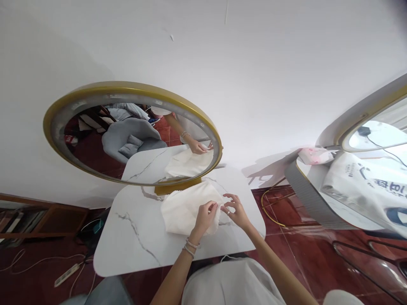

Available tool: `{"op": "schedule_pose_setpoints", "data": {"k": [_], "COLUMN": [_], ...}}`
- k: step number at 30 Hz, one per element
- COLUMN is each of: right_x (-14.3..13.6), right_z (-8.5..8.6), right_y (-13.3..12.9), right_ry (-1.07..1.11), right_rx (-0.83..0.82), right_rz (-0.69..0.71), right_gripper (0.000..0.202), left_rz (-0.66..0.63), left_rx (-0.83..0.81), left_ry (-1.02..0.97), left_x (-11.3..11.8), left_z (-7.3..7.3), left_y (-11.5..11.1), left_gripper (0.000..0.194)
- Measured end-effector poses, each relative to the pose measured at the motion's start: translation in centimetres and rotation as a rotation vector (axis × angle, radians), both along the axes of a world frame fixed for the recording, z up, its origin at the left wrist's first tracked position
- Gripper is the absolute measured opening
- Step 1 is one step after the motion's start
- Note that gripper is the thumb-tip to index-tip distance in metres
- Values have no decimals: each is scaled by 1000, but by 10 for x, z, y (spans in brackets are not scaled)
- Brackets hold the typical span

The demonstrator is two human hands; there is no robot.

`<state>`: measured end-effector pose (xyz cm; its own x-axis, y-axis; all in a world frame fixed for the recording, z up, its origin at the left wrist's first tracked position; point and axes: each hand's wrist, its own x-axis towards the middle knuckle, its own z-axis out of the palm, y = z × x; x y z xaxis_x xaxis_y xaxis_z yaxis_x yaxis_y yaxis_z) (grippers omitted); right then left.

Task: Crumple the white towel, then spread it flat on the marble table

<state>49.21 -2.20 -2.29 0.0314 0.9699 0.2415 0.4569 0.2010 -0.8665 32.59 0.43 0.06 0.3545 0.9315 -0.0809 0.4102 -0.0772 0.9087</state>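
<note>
A cream-white cloth (182, 209) lies spread on the white marbled tabletop (127, 241), below the round mirror. My left hand (206, 215), with bands round its wrist, rests at the right part of the cloth, its thumb and fingers pinched on the cloth near its right edge. Just right of it is my right hand (235, 210), with a ring on a finger. Its thumb and index finger come together at the cloth's right edge, and the other fingers are curved. Whether anything small is between the fingertips is too small to tell.
A gold-rimmed round mirror (133, 87) stands at the table's back. To the right, a second table (337, 207) bears a pink-white packet (314, 156) and a printed white bag (365, 182). A power strip (66, 274) and cables lie on the red floor at left.
</note>
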Motion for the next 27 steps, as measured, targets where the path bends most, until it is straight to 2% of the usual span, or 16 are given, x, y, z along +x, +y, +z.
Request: {"op": "schedule_pose_setpoints", "data": {"k": [3,7,11,13,15,19,22,25,27], "right_x": [1,2,5,9,16,30,37,40,41], "right_z": [6,10,11,10,10,11,16,21,25], "right_y": [5,11,14,16,18,25,30,33,33], "right_ry": [54,120,193,245,287,201,145,97,55], "right_rx": [-96,-286,-350,-363,-363,-372,-366,-333,-312], "right_rz": [44,10,0,-10,3,159,246,286,290], "right_gripper": [28,28,29,30,30,32,23,20,19], "left_rz": [-2,-40,-103,-178,-272,-376,-313,-148,-95], "left_rx": [-1,-8,-30,-2,81,252,295,197,107], "left_ry": [3,-5,20,121,290,600,680,642,578], "left_x": [2,4,-3,-17,-43,-104,-127,-123,-112], "left_z": [1,3,9,13,15,12,5,-3,-5], "left_y": [0,0,-5,-8,-12,-14,-11,-6,-3], "left_gripper": [32,32,34,32,31,30,37,42,41]}}
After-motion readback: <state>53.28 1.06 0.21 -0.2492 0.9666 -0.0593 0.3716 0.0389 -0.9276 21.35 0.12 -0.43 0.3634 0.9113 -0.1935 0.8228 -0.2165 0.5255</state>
